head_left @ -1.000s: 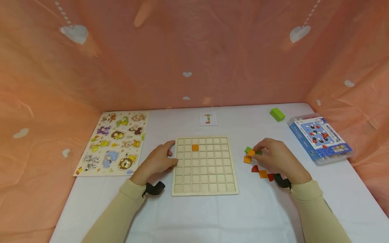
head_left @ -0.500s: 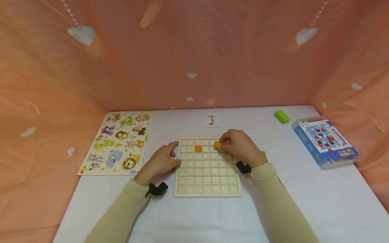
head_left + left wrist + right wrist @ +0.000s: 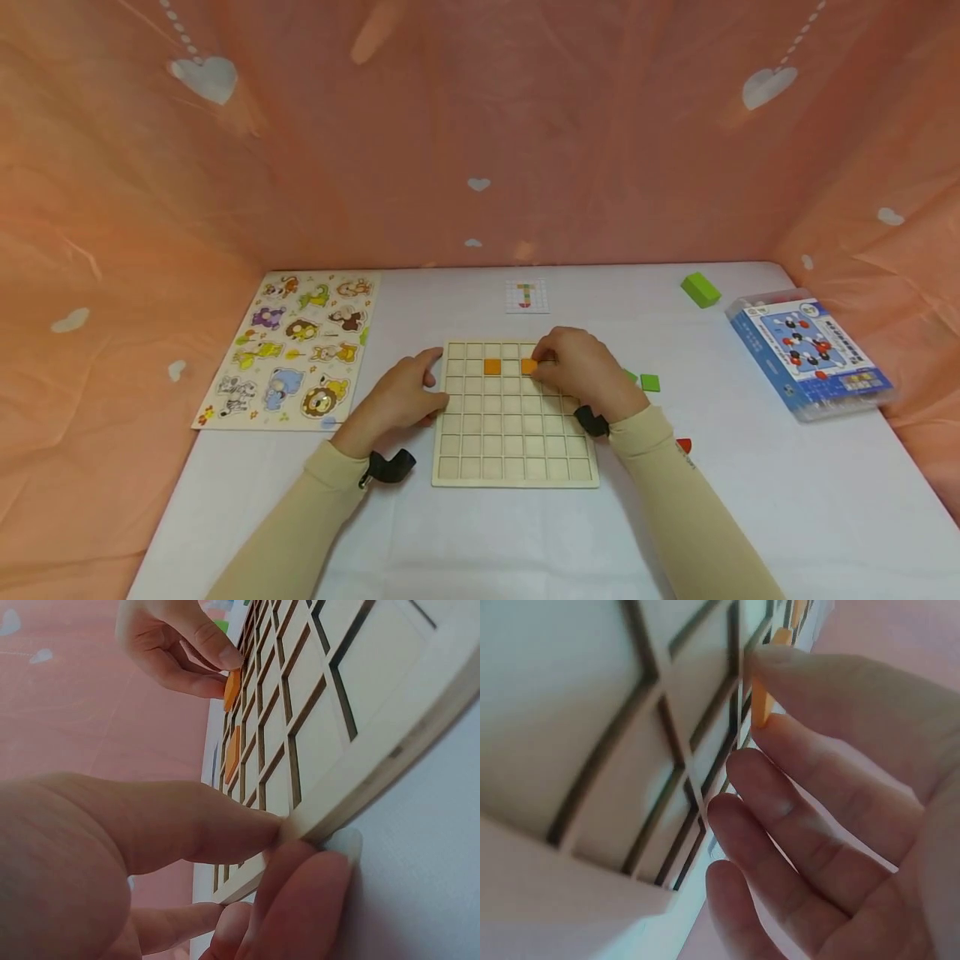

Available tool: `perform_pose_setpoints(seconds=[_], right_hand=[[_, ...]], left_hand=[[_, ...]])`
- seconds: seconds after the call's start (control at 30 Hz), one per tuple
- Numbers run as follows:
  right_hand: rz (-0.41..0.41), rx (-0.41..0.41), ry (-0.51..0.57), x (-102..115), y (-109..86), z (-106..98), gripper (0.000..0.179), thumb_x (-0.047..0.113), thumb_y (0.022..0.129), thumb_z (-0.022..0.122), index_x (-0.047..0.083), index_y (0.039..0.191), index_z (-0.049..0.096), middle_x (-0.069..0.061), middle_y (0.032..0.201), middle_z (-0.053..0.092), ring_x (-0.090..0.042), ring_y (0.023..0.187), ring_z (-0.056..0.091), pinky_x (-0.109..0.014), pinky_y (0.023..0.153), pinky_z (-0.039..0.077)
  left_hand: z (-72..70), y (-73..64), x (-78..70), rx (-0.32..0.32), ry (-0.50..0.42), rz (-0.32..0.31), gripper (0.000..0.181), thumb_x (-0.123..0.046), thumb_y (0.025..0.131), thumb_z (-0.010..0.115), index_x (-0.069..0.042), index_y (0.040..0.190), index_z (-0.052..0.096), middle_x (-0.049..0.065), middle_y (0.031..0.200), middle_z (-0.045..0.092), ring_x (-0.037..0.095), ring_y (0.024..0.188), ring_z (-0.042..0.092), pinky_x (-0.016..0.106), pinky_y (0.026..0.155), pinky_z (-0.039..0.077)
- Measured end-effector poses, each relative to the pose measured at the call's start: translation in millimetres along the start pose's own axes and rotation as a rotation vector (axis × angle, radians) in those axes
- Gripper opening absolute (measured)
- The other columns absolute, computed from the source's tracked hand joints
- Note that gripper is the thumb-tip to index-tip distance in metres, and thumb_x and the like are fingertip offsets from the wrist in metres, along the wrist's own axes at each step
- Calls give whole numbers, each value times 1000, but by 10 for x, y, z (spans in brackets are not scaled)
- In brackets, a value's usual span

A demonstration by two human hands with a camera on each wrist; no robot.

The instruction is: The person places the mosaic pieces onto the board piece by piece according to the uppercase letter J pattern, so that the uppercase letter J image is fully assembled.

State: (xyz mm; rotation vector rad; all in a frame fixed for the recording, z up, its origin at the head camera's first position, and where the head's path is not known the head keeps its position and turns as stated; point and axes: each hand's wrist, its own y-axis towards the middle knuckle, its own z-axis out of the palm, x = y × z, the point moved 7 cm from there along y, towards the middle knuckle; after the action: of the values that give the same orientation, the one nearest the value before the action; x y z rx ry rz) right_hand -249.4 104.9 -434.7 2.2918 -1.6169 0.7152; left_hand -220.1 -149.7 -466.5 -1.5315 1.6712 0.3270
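A pale wooden grid board (image 3: 513, 442) lies in front of me in the head view. At its left edge my left hand (image 3: 397, 393) holds the frame, thumb and fingers closed on it in the left wrist view. One orange square tile (image 3: 492, 367) sits in a cell of the second row. Two columns to its right, my right hand (image 3: 583, 373) pinches another orange tile (image 3: 760, 703) between thumb and index finger. That tile stands tilted at the board in the right wrist view; its other fingers are loosely bent.
Green tiles (image 3: 650, 382) and a red piece (image 3: 683, 446) lie right of the board, partly behind my right arm. A pattern card (image 3: 527, 307) is beyond the board. An animal puzzle (image 3: 285, 350) lies left; a green block (image 3: 701, 289) and a boxed kit (image 3: 813, 350) stand right.
My right hand has picked an orange tile from the loose pieces at the right and carried it left onto the board's second row. The left hand stays at the edge.
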Motion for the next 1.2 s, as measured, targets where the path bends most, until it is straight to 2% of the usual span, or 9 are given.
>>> perform_pose_setpoints(seconds=[0.43, 0.77, 1.2], right_hand=[[-17, 1, 10, 26, -17, 23, 16, 15, 92, 78, 8, 106, 82, -6, 109, 76, -23, 95, 66, -43, 93, 59], [-9, 15, 4, 23, 8, 21, 17, 15, 92, 76, 8, 106, 82, -5, 105, 76, -22, 92, 66, -42, 89, 59], [-1, 13, 4, 12, 16, 2, 19, 15, 92, 76, 8, 109, 82, -7, 111, 75, -24, 98, 66, -46, 95, 59]], left_hand=[[24, -2, 29, 1, 7, -6, 85, -8, 91, 74, -5, 167, 36, 15, 113, 57, 15, 67, 70, 26, 63, 57], [5, -34, -1, 6, 18, -2, 84, -9, 92, 75, -5, 167, 37, 14, 113, 58, 16, 71, 69, 26, 65, 55], [0, -8, -7, 12, 8, -11, 84, -10, 94, 74, -6, 168, 35, 15, 115, 56, 16, 73, 70, 27, 62, 60]])
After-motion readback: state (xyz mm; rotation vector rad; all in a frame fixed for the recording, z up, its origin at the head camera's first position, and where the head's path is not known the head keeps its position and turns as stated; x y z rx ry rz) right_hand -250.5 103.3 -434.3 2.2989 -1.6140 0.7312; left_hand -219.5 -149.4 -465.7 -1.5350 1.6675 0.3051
